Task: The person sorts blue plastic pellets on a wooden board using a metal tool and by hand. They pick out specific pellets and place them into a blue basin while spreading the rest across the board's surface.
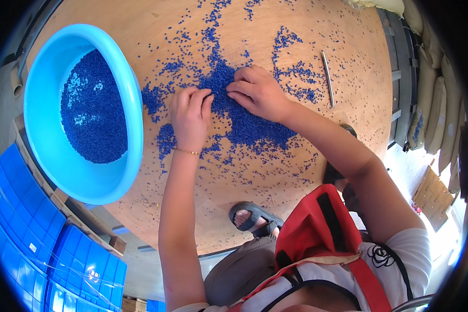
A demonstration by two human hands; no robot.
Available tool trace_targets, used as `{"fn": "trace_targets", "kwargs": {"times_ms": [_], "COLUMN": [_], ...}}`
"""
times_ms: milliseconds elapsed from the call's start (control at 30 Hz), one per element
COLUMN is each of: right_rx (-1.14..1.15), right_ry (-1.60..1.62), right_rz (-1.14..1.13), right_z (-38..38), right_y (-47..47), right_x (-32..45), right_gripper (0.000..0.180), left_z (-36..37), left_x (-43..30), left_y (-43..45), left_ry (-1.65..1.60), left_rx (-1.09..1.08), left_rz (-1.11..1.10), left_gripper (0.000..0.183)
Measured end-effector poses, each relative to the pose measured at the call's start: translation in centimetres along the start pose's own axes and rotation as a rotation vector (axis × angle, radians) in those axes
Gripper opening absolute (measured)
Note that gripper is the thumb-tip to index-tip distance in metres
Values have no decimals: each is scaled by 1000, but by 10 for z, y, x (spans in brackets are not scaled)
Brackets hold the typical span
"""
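Note:
A heap of small dark-blue plastic pellets [253, 126] lies on a plywood board [234, 230], with loose pellets scattered around it. At the heap's left edge is my left hand [191, 111], its fingers curled and the thumb near the index finger. My right hand [260, 93] rests over the upper part of the heap with bent fingertips drawn together. Whether either hand pinches pellets is hidden by the fingers. Left of my hands stands a light-blue plastic basin [134, 117], partly filled with the same blue pellets.
A slim metal tool with a ring [327, 78] lies right of my right hand. Blue plastic crates [82, 269] stand at lower left. Filled sacks [436, 113] are stacked at the right. My sandalled foot [253, 218] is on the board near its front edge.

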State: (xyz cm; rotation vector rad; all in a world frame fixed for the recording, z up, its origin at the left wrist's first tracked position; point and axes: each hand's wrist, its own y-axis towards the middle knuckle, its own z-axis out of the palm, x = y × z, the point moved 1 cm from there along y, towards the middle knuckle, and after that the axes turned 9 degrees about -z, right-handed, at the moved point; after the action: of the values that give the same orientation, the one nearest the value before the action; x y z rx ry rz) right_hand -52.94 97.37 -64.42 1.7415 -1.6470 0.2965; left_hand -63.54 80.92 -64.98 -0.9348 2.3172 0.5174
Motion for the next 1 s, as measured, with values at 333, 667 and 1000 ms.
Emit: {"fn": "trace_targets", "kwargs": {"times_ms": [333,667,1000], "right_rx": [-109,-183,-587], "right_ry": [-5,169,359], "right_rz": [171,295,639], "right_z": [3,6,-14], "right_y": [-9,-8,-51], "right_x": [7,26,15], "right_gripper": [9,10,20], "left_z": [8,0,-81], "left_x": [-12,-12,-38], "left_y": [2,-21,-128], "left_ry": [-33,-965,-912], "left_rx": [59,251,517], "left_rz": [-51,-772,-992], "left_gripper": [8,13,22]}}
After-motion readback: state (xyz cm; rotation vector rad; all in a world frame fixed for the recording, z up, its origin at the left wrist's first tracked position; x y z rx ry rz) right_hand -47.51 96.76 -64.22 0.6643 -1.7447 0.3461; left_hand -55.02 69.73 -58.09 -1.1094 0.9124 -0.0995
